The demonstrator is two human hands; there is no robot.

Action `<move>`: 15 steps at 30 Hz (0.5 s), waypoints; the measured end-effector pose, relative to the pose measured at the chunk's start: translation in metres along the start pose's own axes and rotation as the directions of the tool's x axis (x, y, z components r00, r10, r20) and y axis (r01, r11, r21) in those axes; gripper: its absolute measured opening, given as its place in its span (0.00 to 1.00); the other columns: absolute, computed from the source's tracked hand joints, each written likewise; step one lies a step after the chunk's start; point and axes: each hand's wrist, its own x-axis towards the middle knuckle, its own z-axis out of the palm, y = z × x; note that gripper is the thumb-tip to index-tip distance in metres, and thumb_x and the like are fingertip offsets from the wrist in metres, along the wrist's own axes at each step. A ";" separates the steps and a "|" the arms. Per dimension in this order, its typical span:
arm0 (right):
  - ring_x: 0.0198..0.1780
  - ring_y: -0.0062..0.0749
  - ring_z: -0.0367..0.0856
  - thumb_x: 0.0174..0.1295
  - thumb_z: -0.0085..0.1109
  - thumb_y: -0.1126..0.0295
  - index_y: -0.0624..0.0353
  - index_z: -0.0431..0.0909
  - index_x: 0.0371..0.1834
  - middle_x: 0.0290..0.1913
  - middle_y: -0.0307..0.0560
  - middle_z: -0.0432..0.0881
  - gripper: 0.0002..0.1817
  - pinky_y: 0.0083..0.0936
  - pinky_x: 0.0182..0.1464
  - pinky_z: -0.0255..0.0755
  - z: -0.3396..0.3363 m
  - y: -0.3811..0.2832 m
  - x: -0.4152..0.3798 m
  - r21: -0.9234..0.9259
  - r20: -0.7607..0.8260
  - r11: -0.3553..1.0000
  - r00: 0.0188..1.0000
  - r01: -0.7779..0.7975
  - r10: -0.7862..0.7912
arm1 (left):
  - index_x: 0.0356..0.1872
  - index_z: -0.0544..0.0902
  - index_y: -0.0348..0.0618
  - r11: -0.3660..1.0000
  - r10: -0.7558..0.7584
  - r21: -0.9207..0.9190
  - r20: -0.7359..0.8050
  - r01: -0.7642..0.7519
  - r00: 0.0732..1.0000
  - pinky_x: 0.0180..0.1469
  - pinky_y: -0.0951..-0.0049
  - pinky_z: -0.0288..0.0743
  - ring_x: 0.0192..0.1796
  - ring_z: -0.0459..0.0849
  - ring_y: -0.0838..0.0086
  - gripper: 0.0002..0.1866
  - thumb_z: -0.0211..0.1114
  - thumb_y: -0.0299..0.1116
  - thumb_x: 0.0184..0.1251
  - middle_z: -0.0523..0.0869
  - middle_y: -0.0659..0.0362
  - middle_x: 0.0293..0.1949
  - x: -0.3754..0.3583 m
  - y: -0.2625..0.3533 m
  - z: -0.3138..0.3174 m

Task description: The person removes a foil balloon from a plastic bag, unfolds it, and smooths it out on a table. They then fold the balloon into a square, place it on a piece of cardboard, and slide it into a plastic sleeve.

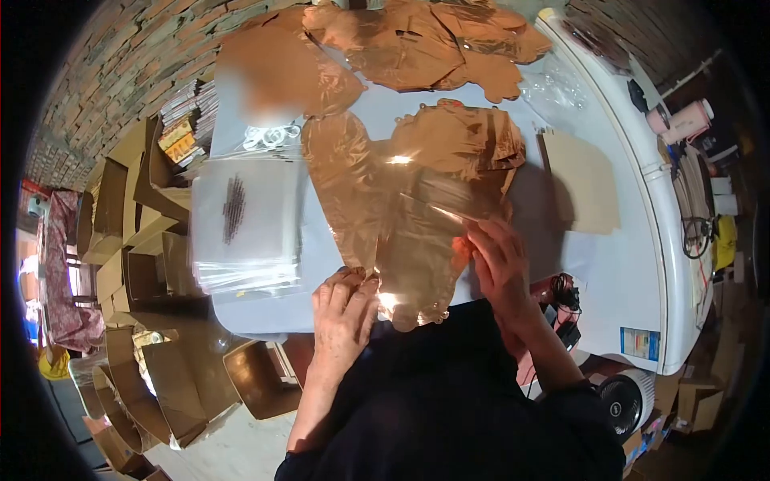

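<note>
A flat, shiny copper-coloured foil balloon (417, 232) lies before me, its scalloped end close to my body. At its lower left edge my left hand (343, 309) is closed, the curled fingers gripping the foil. My right hand (501, 264) pinches the right edge, fingers bent with the thumb side hidden beneath. Beyond, a second crinkled copper foil piece (473, 140) overlaps its far end. To the left sits a stack of clear plastic bags (269, 208), with white rings (269, 136) just above it.
More copper foil pieces (401, 48) are heaped along the far side of the white table (609, 297). Beige card sheets (581, 184) lie at the right, near crumpled clear plastic (553, 92). Open cardboard boxes (176, 385) crowd the left; a small fan (622, 405) stands lower right.
</note>
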 end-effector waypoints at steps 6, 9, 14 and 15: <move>0.72 0.49 0.76 0.61 0.70 0.73 0.52 0.83 0.61 0.66 0.47 0.80 0.23 0.48 0.71 0.70 0.007 0.008 0.011 -0.086 0.073 0.996 0.997 0.015 -0.009 | 0.55 0.90 0.45 1.000 0.005 0.029 0.020 -0.006 1.000 0.66 0.57 0.69 0.66 0.80 0.57 0.21 0.79 0.25 0.58 0.84 0.55 0.59 0.003 0.002 0.000; 0.71 0.48 0.76 0.60 0.71 0.73 0.52 0.83 0.59 0.65 0.47 0.80 0.22 0.49 0.72 0.69 0.011 0.013 0.013 -0.076 0.052 0.997 0.998 0.032 -0.028 | 0.54 0.91 0.45 0.999 -0.005 0.035 0.027 0.004 1.000 0.66 0.57 0.68 0.64 0.79 0.57 0.20 0.78 0.26 0.58 0.84 0.55 0.59 0.003 0.001 0.001; 0.70 0.50 0.77 0.59 0.73 0.72 0.53 0.82 0.60 0.66 0.48 0.79 0.24 0.50 0.71 0.70 0.014 0.012 0.016 -0.054 -0.034 0.998 0.999 0.012 -0.014 | 0.53 0.91 0.46 1.000 -0.005 0.031 0.029 0.005 1.000 0.66 0.57 0.68 0.64 0.79 0.58 0.19 0.78 0.26 0.58 0.84 0.55 0.59 0.004 0.002 0.001; 0.70 0.50 0.77 0.59 0.74 0.72 0.53 0.81 0.61 0.66 0.48 0.79 0.25 0.49 0.71 0.70 0.011 0.012 0.020 -0.046 -0.065 0.999 0.998 0.007 -0.010 | 0.53 0.91 0.46 0.999 -0.006 0.035 0.030 0.005 1.000 0.66 0.57 0.68 0.64 0.79 0.58 0.19 0.78 0.26 0.58 0.84 0.55 0.59 0.004 0.002 0.001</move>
